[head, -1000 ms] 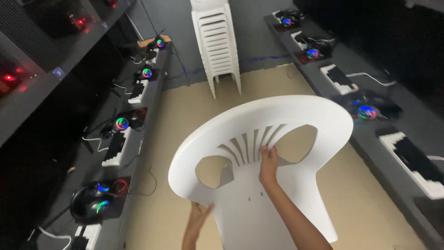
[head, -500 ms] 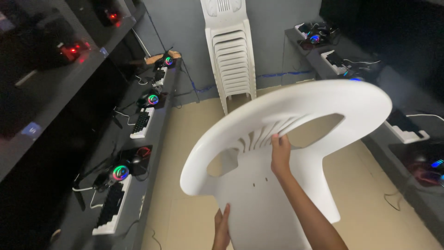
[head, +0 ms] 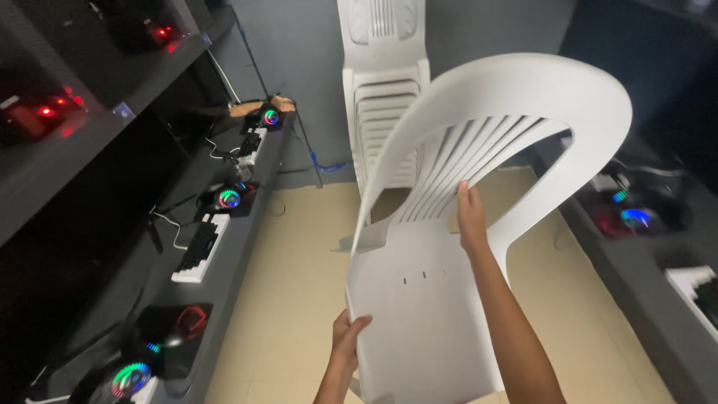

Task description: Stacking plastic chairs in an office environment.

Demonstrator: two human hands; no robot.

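While you stand on the beige floor [head: 299,299] of a dim, grey-walled room, you hold a white plastic chair [head: 479,187] lifted in front of you, its seat toward you and its curved back tilted up and to the right. Your left hand [head: 348,340] is closed on the seat's left front edge, thumb over the rim. Your right hand [head: 471,217] grips the base of the slatted back, fingers curled over the slats. Just beyond the chair a stack of white chairs [head: 385,97] stands against the far wall. A long grey desk [head: 224,247] with a white keyboard [head: 198,251] and glowing headsets runs along your left; another desk [head: 658,292] lines your right. The open strip of floor between them is narrow.
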